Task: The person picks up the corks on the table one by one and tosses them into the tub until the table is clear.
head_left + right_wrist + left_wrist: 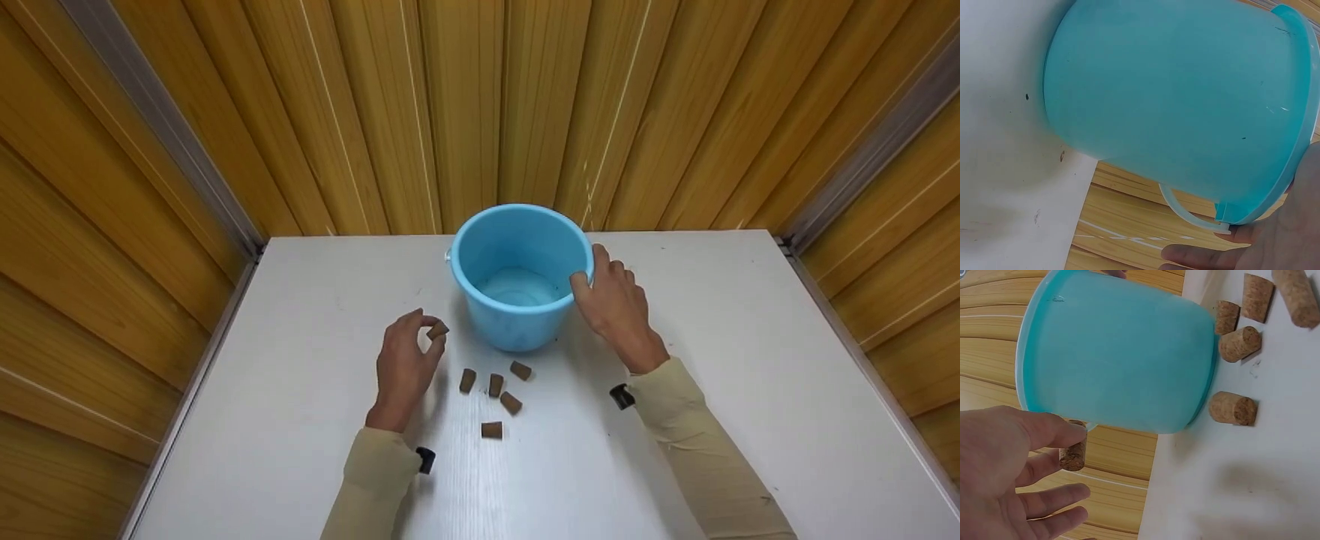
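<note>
A light blue bucket (517,326) stands upright on the table, its bare inner bottom visible from above. My right hand (615,307) holds its rim on the right side, with the thumb over the edge. To the left of the bucket, my left hand (405,367) pinches a cork stopper (1073,457) between thumb and forefinger. The other fingers of that hand are spread loosely. That cork is raised, below the level of the rim. Several more cork stoppers (496,385) lie scattered on the table in front of the bucket.
The white table (315,420) carries a few small dark specks. Wood-patterned panels (465,112) wall it in at the back and both sides. A white bucket handle (1185,215) hangs at the far side, near my right fingers.
</note>
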{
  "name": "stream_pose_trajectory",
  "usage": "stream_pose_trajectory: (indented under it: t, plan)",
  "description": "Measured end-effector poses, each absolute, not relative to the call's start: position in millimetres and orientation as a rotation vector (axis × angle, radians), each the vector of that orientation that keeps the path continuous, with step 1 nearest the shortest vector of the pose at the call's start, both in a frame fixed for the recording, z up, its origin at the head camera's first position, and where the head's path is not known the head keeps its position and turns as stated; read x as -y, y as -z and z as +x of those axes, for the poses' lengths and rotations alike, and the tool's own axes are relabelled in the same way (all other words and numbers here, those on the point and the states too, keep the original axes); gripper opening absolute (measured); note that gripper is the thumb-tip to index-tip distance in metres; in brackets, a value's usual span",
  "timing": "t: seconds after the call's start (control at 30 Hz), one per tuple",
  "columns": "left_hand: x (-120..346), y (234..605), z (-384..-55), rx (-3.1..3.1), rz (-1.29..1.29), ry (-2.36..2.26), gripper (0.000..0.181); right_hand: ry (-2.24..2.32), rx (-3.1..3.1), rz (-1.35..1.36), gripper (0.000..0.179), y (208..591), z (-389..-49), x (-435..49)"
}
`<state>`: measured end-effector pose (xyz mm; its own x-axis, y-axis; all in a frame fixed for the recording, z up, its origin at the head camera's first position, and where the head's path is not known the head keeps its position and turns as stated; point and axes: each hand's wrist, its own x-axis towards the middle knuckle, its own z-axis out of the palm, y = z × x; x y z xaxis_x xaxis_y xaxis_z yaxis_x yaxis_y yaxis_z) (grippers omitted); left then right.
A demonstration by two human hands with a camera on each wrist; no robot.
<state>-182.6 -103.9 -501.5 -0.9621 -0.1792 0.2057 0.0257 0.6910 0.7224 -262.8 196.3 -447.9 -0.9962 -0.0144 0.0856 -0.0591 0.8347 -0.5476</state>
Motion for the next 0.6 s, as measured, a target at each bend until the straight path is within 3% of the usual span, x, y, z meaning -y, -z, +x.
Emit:
stream_pose_trajectory:
  t: [0.6]
  plan:
    - [101.3,479.8,-195.2,2.547,0.057,1.101,0.021,-0.869,2.88,0.114,0.066,449.6,-263.2,-193.8]
